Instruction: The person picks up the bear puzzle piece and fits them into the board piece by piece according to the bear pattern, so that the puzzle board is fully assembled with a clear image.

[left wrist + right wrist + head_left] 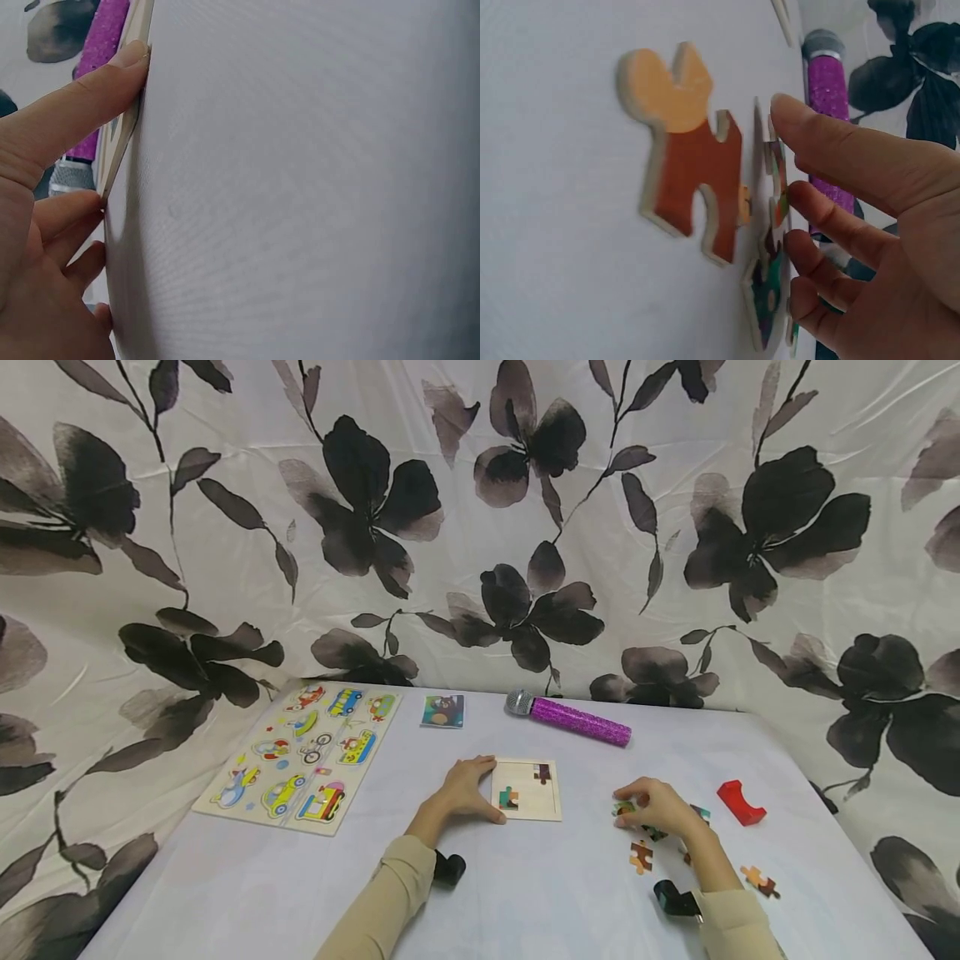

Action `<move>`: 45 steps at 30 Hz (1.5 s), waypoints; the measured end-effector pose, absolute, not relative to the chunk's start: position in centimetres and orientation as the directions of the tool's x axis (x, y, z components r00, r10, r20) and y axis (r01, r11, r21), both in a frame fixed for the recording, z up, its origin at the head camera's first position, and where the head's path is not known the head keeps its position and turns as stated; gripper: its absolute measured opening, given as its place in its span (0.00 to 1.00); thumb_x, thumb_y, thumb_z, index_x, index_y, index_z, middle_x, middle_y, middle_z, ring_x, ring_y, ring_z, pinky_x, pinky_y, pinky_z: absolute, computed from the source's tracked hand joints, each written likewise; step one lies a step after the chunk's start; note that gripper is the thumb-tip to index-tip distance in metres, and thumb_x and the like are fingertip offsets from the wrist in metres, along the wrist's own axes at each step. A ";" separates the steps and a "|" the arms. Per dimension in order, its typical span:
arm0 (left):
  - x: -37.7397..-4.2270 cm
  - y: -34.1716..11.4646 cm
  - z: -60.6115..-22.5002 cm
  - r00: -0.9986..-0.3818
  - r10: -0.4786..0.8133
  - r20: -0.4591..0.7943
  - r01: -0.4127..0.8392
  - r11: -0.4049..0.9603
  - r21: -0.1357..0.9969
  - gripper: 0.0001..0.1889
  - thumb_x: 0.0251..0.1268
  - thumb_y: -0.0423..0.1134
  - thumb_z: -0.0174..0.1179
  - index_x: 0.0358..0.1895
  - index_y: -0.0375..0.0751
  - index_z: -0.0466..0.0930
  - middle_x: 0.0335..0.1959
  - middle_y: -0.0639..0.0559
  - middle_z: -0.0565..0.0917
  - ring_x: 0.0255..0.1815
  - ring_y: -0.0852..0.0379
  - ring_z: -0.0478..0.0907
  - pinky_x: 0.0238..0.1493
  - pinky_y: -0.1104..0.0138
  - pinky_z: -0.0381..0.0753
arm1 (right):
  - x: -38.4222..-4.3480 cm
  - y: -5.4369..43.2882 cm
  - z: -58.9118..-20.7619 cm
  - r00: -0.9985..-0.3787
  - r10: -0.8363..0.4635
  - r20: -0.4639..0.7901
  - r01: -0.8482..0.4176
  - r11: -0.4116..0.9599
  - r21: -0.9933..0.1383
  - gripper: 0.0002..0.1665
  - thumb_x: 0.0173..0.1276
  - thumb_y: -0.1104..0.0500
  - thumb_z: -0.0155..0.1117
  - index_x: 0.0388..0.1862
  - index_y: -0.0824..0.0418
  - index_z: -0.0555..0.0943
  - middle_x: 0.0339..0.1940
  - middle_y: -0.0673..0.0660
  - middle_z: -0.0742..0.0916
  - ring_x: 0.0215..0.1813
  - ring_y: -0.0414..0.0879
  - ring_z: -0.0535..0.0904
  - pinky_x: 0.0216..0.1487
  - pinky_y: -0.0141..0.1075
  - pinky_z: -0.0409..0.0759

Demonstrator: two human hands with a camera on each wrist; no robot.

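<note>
My left hand rests at the left edge of a square wooden puzzle board. Its thumb touches the near corner and its fingers the far one. Two jigsaw pieces lie in the board, a teal one and a dark brown one. To the right, my right hand pinches a green and orange puzzle piece between thumb and forefinger, low over the table. Loose pieces lie around and under this hand: a brown and orange piece, another such piece and a dark green one.
A vehicle puzzle board lies on the left. At the back are a small bear picture card and a purple glitter microphone. A red curved block lies far right. Black objects sit by the wrists. Floral cloth hangs behind.
</note>
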State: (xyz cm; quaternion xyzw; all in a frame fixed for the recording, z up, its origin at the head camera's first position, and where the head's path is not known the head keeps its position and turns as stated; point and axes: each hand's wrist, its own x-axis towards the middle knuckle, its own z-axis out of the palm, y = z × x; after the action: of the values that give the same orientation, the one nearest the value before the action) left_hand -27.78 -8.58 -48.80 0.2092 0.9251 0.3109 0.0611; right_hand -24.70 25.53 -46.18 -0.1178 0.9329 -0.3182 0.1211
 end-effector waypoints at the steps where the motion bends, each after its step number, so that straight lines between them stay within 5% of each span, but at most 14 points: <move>1: -27.8 -8.6 -48.8 -0.905 0.426 0.018 0.350 0.718 0.602 0.52 0.32 0.50 0.79 0.65 0.29 0.66 0.68 0.39 0.66 0.70 0.40 0.59 0.71 0.45 0.49 | -24.6 25.6 -46.3 -0.942 -0.298 -0.157 -0.140 0.771 -0.621 0.26 0.51 0.56 0.76 0.49 0.65 0.82 0.45 0.59 0.82 0.43 0.50 0.73 0.39 0.41 0.76; 21: -27.8 -8.7 -48.9 -0.907 0.421 0.009 0.341 0.721 0.603 0.52 0.32 0.51 0.79 0.65 0.30 0.66 0.68 0.40 0.66 0.70 0.41 0.59 0.72 0.46 0.49 | -24.7 25.8 -47.5 -0.965 -0.253 -0.065 -0.147 0.732 -0.666 0.15 0.50 0.62 0.75 0.37 0.65 0.83 0.28 0.53 0.78 0.32 0.45 0.69 0.30 0.34 0.69; 27: -27.9 -8.6 -49.0 -0.910 0.415 0.011 0.334 0.716 0.613 0.52 0.31 0.51 0.79 0.65 0.30 0.66 0.68 0.40 0.67 0.70 0.41 0.59 0.72 0.46 0.48 | -25.1 25.8 -47.2 -0.970 -0.243 0.001 -0.168 0.667 -0.726 0.07 0.57 0.65 0.69 0.33 0.67 0.82 0.26 0.53 0.83 0.28 0.43 0.73 0.27 0.30 0.74; 40: -27.8 -8.6 -48.9 -0.907 0.421 0.016 0.342 0.715 0.610 0.52 0.32 0.51 0.78 0.65 0.30 0.67 0.68 0.39 0.67 0.70 0.40 0.59 0.72 0.46 0.49 | -26.1 23.6 -45.9 -0.991 -0.078 0.106 -0.128 0.374 -0.919 0.21 0.67 0.60 0.62 0.53 0.75 0.77 0.42 0.66 0.85 0.33 0.40 0.81 0.41 0.39 0.84; 45: -27.7 -8.6 -48.7 -0.906 0.422 0.021 0.348 0.717 0.604 0.51 0.31 0.51 0.78 0.64 0.30 0.67 0.67 0.39 0.67 0.70 0.40 0.59 0.71 0.45 0.49 | -26.6 22.1 -45.4 -0.994 -0.056 0.098 -0.108 0.243 -0.964 0.21 0.68 0.64 0.58 0.55 0.77 0.75 0.45 0.66 0.84 0.34 0.37 0.82 0.43 0.33 0.83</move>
State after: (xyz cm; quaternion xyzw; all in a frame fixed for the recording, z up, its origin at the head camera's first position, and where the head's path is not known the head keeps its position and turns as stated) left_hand -27.67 -8.61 -48.75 0.2081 0.9246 0.3135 0.0592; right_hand -26.59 22.07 -45.40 -0.0520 0.7881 -0.6129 -0.0216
